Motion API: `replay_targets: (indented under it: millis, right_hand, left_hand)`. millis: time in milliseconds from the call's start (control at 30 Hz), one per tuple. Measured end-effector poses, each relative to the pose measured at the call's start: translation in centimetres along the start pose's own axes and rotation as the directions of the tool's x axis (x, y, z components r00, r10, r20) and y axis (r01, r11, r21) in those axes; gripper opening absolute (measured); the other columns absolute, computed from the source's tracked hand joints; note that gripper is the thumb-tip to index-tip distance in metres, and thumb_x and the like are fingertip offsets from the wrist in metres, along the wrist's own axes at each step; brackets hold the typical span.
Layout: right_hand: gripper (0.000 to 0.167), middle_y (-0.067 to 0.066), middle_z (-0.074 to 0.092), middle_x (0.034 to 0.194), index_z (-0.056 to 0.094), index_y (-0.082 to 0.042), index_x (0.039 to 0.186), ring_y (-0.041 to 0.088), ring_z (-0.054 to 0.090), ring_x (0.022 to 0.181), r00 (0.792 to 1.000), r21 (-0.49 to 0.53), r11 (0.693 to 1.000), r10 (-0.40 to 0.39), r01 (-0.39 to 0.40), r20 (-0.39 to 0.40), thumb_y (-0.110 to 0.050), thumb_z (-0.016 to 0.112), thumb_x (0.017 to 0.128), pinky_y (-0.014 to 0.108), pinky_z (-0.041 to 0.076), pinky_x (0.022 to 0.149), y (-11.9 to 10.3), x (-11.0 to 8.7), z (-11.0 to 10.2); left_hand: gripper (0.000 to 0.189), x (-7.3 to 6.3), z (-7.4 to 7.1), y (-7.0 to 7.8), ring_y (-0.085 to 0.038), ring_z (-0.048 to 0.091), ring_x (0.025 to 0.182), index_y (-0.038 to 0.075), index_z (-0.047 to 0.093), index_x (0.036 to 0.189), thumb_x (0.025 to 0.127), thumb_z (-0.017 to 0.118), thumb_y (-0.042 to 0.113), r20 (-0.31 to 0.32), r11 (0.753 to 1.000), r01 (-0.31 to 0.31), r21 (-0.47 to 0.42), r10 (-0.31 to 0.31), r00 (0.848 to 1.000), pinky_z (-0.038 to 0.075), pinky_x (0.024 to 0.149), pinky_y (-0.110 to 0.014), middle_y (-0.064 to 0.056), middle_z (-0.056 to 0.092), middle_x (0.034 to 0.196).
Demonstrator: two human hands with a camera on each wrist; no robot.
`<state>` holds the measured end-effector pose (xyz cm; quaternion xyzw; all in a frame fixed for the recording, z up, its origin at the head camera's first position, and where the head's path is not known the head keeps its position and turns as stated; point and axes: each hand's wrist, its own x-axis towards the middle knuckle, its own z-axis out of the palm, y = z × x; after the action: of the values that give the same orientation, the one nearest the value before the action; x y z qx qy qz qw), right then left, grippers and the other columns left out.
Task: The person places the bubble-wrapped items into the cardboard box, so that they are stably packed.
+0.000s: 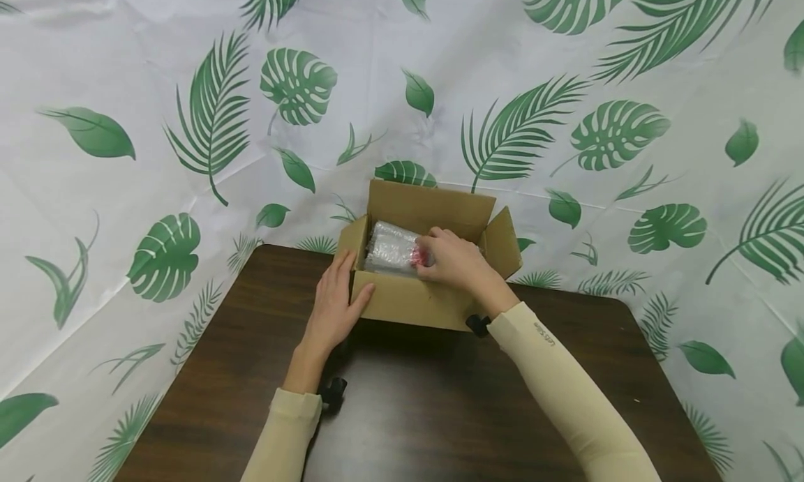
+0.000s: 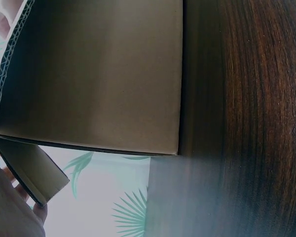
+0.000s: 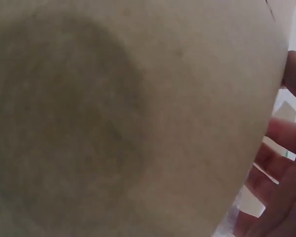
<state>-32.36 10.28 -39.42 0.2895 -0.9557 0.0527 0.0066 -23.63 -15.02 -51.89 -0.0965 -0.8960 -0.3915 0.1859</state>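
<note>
A cardboard box (image 1: pixel 408 302) stands with its flaps up near the table's far edge. My left hand (image 1: pixel 333 304) holds its front left corner, with the fingers along the left flap (image 1: pixel 354 241) and the thumb on the front wall. In the left wrist view, the fingers of that hand (image 2: pixel 15 207) reach around the small flap (image 2: pixel 34 170). Inside lies a bubble-wrapped package (image 1: pixel 392 248) with a red part at its right end. My right hand (image 1: pixel 455 262) reaches over the front wall and pinches that red end. The box's front wall (image 3: pixel 187 123) fills most of the right wrist view.
The dark wooden table (image 1: pixel 402 412) extends in front of the box and to both sides. A white cloth with green leaf prints (image 1: pixel 377 70) hangs close behind the table. The back flap (image 1: pixel 430 206) and right flap (image 1: pixel 504 245) stick up around the opening.
</note>
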Motion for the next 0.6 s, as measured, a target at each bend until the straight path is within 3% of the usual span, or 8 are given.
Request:
replay_targets:
  millis: [133,300,433,600]
  right_hand:
    - [0.057,0.005,0.064,0.132,0.066,-0.019,0.148,0.023,0.063,0.110,0.998,0.062,0.998,0.000,-0.004,0.060,-0.041,0.073,0.096,0.050,0.058,0.085,0.3,0.2,0.3]
    - [0.057,0.010,0.063,0.147,0.065,-0.017,0.150,0.029,0.063,0.132,0.995,0.158,0.987,-0.016,0.000,0.096,-0.039,0.075,0.099,0.055,0.055,0.106,0.8,0.1,0.4]
    - [0.050,0.009,0.065,0.143,0.068,-0.015,0.146,0.030,0.062,0.134,0.998,0.179,0.984,-0.026,0.014,0.064,-0.037,0.073,0.100,0.053,0.053,0.111,0.9,-0.1,0.5]
    - [0.041,0.005,0.067,0.138,0.072,-0.015,0.139,0.029,0.063,0.131,0.999,0.189,0.982,-0.015,0.021,-0.032,-0.035,0.071,0.104,0.052,0.052,0.112,0.7,-1.1,0.1]
  left_hand:
    - [0.079,0.0,0.1,0.0,-0.039,0.030,0.161,0.014,0.026,0.171,0.109,0.058,0.052,0.001,1.000,0.000,0.000,0.000,1.000,0.023,0.131,-0.062,-0.015,0.029,0.176]
    - [0.079,0.1,0.4,0.1,-0.038,0.030,0.161,0.014,0.026,0.171,0.109,0.057,0.052,0.010,1.000,-0.001,-0.004,0.001,1.000,0.022,0.131,-0.061,-0.014,0.028,0.176]
    - [0.079,0.0,0.3,0.1,-0.038,0.029,0.161,0.014,0.026,0.171,0.109,0.058,0.052,0.011,1.000,0.006,-0.007,-0.006,1.000,0.022,0.131,-0.061,-0.014,0.028,0.176]
    - [0.079,-0.1,-0.1,0.0,-0.039,0.030,0.161,0.013,0.027,0.171,0.109,0.058,0.051,0.003,1.000,0.001,-0.009,-0.001,1.000,0.023,0.130,-0.063,-0.015,0.029,0.176]
